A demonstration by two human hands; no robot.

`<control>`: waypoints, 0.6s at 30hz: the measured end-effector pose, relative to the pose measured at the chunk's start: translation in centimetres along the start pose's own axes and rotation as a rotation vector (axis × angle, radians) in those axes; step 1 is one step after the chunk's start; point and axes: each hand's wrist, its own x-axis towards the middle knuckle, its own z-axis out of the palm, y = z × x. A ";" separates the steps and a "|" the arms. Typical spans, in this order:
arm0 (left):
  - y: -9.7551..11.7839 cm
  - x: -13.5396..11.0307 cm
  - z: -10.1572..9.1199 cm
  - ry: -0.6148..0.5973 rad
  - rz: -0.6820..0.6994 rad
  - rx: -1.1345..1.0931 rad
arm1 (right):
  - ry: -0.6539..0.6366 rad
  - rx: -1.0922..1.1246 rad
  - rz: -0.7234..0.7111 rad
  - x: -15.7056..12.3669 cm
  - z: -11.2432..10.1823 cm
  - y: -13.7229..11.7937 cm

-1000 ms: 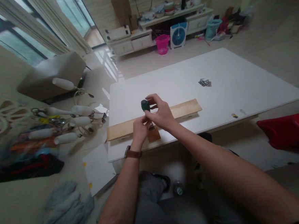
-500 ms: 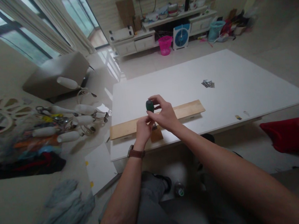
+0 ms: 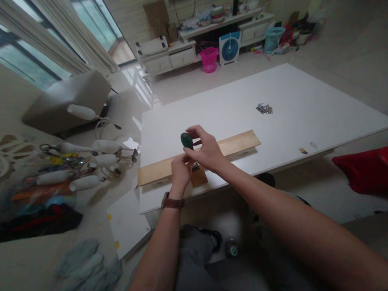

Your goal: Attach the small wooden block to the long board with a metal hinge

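Observation:
My right hand (image 3: 205,152) is closed round the green handle of a screwdriver (image 3: 186,140), which stands upright over a long wooden plank (image 3: 237,144) on the white table (image 3: 286,94). My left hand (image 3: 180,171), with a brown watch on its wrist, is pinched low down by the screwdriver's shaft, where a small wooden block (image 3: 199,177) meets the plank. What the left fingers hold is hidden.
A few small metal brackets (image 3: 264,109) lie on the table's far right part, and tiny bits (image 3: 303,150) near its right front edge. A red object (image 3: 371,168) sits at right, a white chandelier (image 3: 89,164) and blue-grey gloves (image 3: 86,272) on the floor at left.
Both hands stay on the screwdriver at the plank. The right fingers have shifted slightly round the handle. The camera view has swayed a little.

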 end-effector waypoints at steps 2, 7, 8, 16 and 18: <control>0.0 0.0 0.2 0.027 -0.024 0.003 | 0.008 -0.001 0.004 0.0 0.0 0.0; -0.9 0.1 0.6 0.015 0.001 -0.083 | 0.016 0.004 0.027 0.0 -0.1 -0.1; -1.1 0.1 0.6 0.002 0.013 -0.102 | 0.019 0.005 0.029 -0.1 -0.1 -0.1; -0.4 0.0 0.2 -0.001 0.009 -0.008 | 0.021 -0.036 0.028 -0.1 -0.1 -0.3; -0.1 -0.1 0.2 0.022 0.002 0.022 | 0.027 -0.028 0.013 0.0 0.1 -0.1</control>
